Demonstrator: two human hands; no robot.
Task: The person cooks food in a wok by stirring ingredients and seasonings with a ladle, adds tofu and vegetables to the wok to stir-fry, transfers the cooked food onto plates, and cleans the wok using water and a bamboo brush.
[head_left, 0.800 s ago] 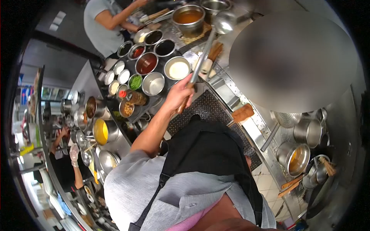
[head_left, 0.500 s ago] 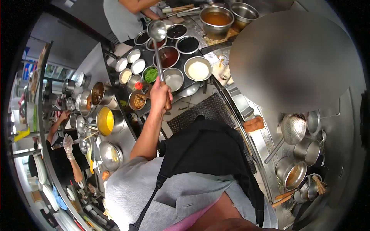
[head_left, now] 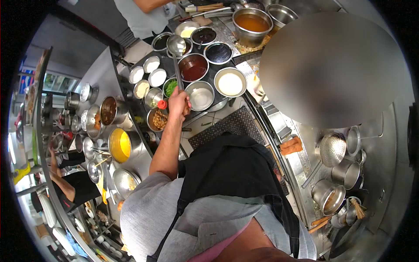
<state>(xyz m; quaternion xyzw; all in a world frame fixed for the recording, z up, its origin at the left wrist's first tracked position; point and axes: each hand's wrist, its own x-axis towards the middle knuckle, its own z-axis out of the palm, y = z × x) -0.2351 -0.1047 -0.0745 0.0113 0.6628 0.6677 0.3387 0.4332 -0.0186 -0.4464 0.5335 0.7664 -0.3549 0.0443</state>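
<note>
My left hand is closed around the wooden end of a long-handled metal ladle. The ladle's bowl is over the rim area of a round container of dark red sauce, with whether they touch unclear. Under and beside the handle stand a pot of red-brown sauce, a container of chopped green herbs and a pan of clear liquid. A red-capped bottle is close to my left wrist, beside a container of brown chunks. My right hand does not show.
A bowl of white liquid and a pot of orange-brown liquid stand farther right. A blurred grey disc covers much of the stove side. A perforated strainer and an orange cloth are at right. Co-workers stand at the left and top.
My left hand and the ladle have shifted slightly, the bowl moving lower toward the containers. The view has turned a little. A co-worker's gloved hand at left is gone from sight.
</note>
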